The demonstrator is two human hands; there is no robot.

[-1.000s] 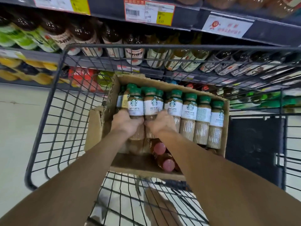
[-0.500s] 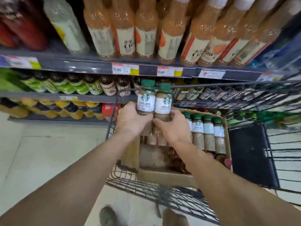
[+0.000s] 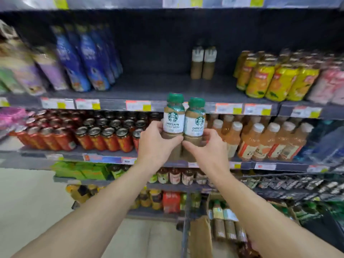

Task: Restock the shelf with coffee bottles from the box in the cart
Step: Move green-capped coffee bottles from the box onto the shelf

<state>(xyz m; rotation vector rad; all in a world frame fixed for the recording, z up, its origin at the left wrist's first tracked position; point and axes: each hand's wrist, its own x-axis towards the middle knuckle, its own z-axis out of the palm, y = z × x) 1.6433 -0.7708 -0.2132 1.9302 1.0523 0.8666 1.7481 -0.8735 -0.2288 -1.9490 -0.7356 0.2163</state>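
Gripping one Caffè Latte bottle each, the left hand (image 3: 158, 142) and right hand (image 3: 206, 146) now hold the left bottle (image 3: 173, 116) and right bottle (image 3: 195, 120) touching, raised from above the box (image 3: 202, 237) to just below the shelf (image 3: 149, 90) edge. On the shelf, bare room lies left of two standing coffee bottles (image 3: 203, 62), with blue bottles (image 3: 87, 58) farther left.

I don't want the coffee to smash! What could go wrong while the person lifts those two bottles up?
1. Each hand, left hand and right hand, grips just one coffee bottle, left bottle and right bottle, low down, so one might slip.
2. The two bottles on the shelf stand far back; reaching in could knock them over.
3. The yellow cans beside the gap could get bumped.
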